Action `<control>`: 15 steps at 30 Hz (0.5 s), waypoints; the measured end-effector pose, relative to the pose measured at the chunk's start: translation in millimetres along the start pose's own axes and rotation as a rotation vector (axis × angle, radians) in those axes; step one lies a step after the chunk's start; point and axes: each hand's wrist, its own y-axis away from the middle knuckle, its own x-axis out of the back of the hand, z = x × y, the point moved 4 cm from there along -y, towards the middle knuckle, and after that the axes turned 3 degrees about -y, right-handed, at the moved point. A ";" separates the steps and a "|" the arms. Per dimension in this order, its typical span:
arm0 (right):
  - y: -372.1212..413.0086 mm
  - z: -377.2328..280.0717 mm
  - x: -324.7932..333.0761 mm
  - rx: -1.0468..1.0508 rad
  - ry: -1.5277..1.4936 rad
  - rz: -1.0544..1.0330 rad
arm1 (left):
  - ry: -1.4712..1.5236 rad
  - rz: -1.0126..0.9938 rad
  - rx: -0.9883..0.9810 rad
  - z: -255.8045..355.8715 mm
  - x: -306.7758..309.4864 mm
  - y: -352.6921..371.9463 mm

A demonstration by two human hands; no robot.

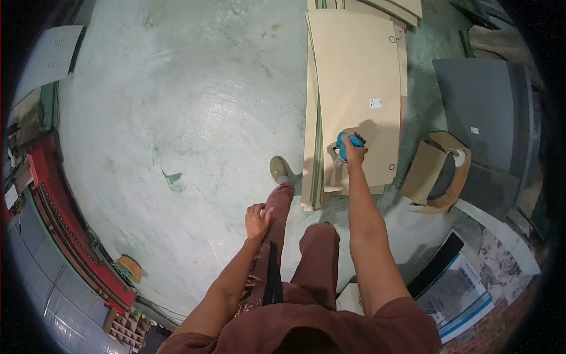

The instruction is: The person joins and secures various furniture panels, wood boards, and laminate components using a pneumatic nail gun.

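Note:
My right hand (355, 154) is closed around a blue hand tool (342, 144) with a dark part on its right and a pale, clear-looking part at its lower left. Its exact kind is too small to make out. The tool overlaps the lower part of a flat tan board (348, 65), which bears a small white label (375, 103) and two ring marks near its right edge. My left hand (257, 221) hangs beside my left thigh, holding nothing, with fingers loosely bent and apart.
More boards lie under the tan one. An opened cardboard box (425, 171) with a dark round thing inside stands to the right, by a grey panel (477, 100). Red metal shelving (76, 236) runs along the left, near an orange object (130, 268) on the green-grey floor (194, 118).

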 end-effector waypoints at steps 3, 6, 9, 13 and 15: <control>6.5 -10.7 7.6 0.066 0.072 0.001 | 0.020 0.065 0.029 1.9 36.3 -11.1; 12.3 -20.3 20.3 0.076 0.007 -0.030 | 0.084 0.092 0.016 31.8 58.8 -27.7; 25.1 -49.4 40.0 0.005 -0.249 -0.118 | 0.396 -0.049 -0.023 90.1 64.9 -48.9; -36.6 -43.7 58.6 0.007 -0.345 -0.073 | 0.643 -0.280 -0.001 162.3 58.4 -61.2; -79.6 -46.1 72.0 -0.025 -0.395 0.032 | 0.794 -0.414 0.054 194.8 50.8 -74.5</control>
